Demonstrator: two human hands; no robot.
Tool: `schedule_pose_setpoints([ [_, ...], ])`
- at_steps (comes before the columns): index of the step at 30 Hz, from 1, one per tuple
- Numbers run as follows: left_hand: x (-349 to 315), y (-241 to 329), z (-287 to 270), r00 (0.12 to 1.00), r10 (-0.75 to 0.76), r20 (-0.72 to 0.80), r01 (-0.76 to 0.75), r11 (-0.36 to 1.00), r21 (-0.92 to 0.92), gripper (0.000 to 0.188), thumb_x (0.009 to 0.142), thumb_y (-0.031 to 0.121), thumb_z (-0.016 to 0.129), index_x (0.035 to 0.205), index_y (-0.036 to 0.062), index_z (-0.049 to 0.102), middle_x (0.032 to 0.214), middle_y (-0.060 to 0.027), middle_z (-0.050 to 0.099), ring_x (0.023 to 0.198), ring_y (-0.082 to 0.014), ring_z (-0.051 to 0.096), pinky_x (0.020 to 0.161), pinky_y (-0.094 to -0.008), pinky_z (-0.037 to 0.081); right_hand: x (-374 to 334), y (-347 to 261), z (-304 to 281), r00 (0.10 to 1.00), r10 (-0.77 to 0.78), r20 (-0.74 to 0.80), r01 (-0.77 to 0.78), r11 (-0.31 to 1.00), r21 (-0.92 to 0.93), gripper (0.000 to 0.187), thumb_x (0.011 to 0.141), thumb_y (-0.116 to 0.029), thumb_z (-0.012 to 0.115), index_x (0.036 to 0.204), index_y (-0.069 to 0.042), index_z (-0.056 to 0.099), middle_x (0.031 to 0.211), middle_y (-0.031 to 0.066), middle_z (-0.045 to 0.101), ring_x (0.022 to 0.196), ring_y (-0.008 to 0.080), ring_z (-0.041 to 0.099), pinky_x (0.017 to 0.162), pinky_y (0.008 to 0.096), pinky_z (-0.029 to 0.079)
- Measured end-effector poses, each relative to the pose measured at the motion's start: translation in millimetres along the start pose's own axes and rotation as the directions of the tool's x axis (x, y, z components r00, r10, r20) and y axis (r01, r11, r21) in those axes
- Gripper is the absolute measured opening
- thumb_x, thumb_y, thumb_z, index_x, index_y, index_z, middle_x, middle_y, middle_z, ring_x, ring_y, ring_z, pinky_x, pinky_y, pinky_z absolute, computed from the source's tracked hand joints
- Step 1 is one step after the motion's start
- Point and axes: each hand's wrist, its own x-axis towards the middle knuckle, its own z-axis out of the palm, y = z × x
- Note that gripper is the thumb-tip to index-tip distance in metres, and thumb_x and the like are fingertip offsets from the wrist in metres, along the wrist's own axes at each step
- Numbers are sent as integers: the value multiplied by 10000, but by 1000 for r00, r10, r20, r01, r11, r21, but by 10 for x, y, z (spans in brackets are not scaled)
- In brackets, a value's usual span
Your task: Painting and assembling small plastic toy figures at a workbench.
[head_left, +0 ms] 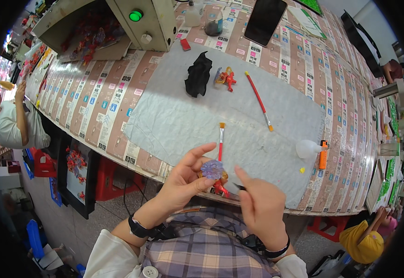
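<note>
Close to my body, at the table's front edge, my left hand (178, 184) is closed on a small plastic figurine (212, 170) with a translucent purple swirled part and red limbs. My right hand (263, 204) is curled just to the right of it, its index finger pointing toward the figurine. A thin dark pointed tool (239, 187) sticks out from that hand; the rest is hidden by the fingers. Beyond my left hand lies a brush with a red handle (221, 139). A similar figurine (226, 78) in red, orange and purple rests farther away on the grey cloth (165, 125).
Around the cloth are a black crumpled cloth (198, 74), a second red brush (258, 99), a white squeeze bottle (307, 149) and an orange lighter (323, 155). A phone (265, 21) and a metal box with a green light (142, 28) stand at the back. Other people sit at both sides.
</note>
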Motion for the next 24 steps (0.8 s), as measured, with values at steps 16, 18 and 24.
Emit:
schedule_pose_setpoints([
  [16, 51, -110, 66, 904, 427, 12, -422, 889, 180, 347, 833, -1, 560, 1056, 133, 330, 1082, -161, 522, 1129, -310, 486, 984, -441, 372, 35, -106, 155, 997, 78, -18, -70, 958, 278, 177, 826, -114, 555, 968, -9, 571, 747, 109, 567, 651, 266, 553, 553, 344, 427],
  [18, 36, -144, 80, 889, 458, 27, -449, 857, 253, 360, 837, 5, 561, 1053, 139, 306, 1083, -176, 530, 1135, -317, 475, 984, -448, 362, 27, -90, 184, 998, 51, -37, -40, 964, 265, 193, 822, -119, 559, 977, -5, 572, 720, 105, 545, 645, 262, 541, 553, 345, 421],
  [24, 23, -220, 39, 845, 522, 113, -517, 747, 418, 381, 845, 2, 544, 1042, 146, 251, 1114, -229, 508, 1097, -302, 478, 950, -412, 380, 51, -134, 158, 1000, 19, 5, -20, 986, 163, 243, 820, -170, 571, 985, 8, 575, 674, 72, 495, 594, 217, 516, 528, 321, 414],
])
